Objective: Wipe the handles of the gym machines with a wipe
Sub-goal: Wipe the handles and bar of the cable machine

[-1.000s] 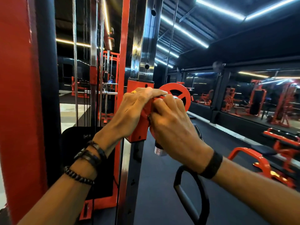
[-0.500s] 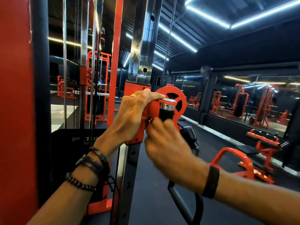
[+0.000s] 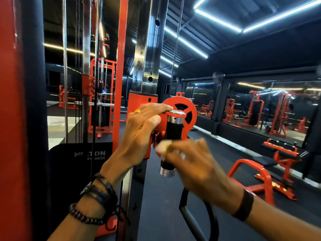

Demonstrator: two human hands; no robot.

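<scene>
- Head view, nearest: the right hand (image 3: 192,164) is blurred at centre, a black band on its wrist; its curled fingers pinch a pale wipe (image 3: 162,147) pressed against the lower part of the handle (image 3: 173,136).
- Handle: a short upright black grip with silver caps at top and bottom, mounted on the red carriage (image 3: 147,122) of the cable machine.
- Left hand (image 3: 140,131), with bracelets at the wrist and a yellow ring, grips the red carriage just left of the handle, fingers curled over its top edge and thumb on the side.
- Below the hands hangs a black strap loop (image 3: 185,213).
- Behind the handle sits a red pulley wheel (image 3: 184,112), touching the carriage, which rides on a shiny steel post (image 3: 145,49) with numbered holes.
- At far left stands a red upright (image 3: 10,119) with steel cables (image 3: 65,70) beside it.
- Farther right, on the dark floor, is a red bench (image 3: 271,167).
- Farthest back, wall mirrors (image 3: 260,105) reflect more red machines under white ceiling light strips (image 3: 217,20).
</scene>
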